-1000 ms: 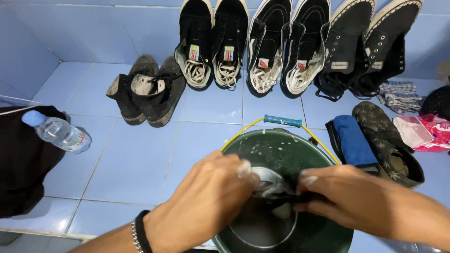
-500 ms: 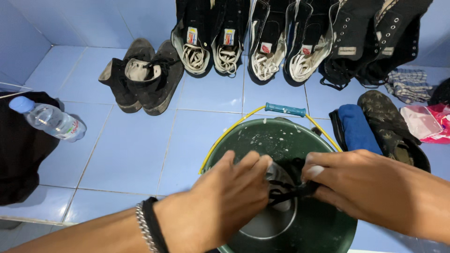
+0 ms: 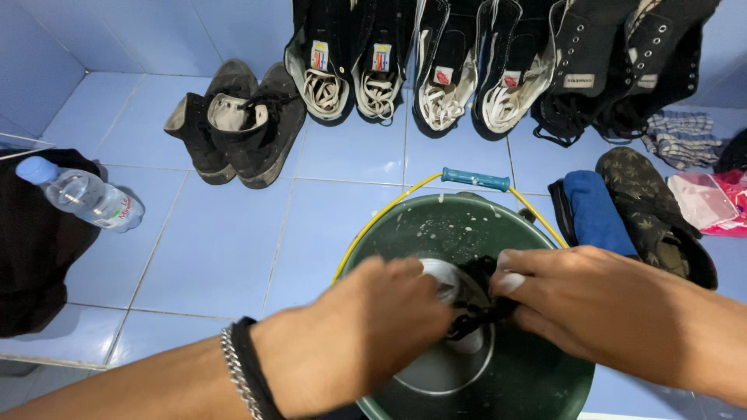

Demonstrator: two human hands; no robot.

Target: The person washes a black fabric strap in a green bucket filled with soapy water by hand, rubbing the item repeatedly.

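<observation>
We are looking down at a blue tiled floor [image 3: 233,233] that runs up to a blue wall. Far past our hands, a row of black shoes [image 3: 498,70] leans against that wall with white insides showing. Off to the left of our left hand lies a big black cloth [image 3: 31,241]. Right under both hands sits the green bucket [image 3: 537,389], with soap spots on its inside wall and a yellow handle with a blue grip [image 3: 475,180] on the far side. Past our left hand, a pair of dark shoes [image 3: 237,124] stands alone. Just beyond our right hand lie a camouflage shoe [image 3: 650,206], a folded blue cloth [image 3: 595,214] and a pink bag [image 3: 712,202]. A clear water bottle [image 3: 82,194] with a blue cap lies far to the left.

Our left hand [image 3: 366,334], with a chain and a black band at the wrist, and our right hand [image 3: 599,303] are close together inside the bucket. Both are squeezed tight on a small wet black and white thing [image 3: 467,299]. It may be a shoe, but we cannot tell.

A moment ago our hands sat a bit higher and the view was wider. Now they are pushed in closer and lower, so the scrubbing looks to be going on in the middle of the bucket.
</observation>
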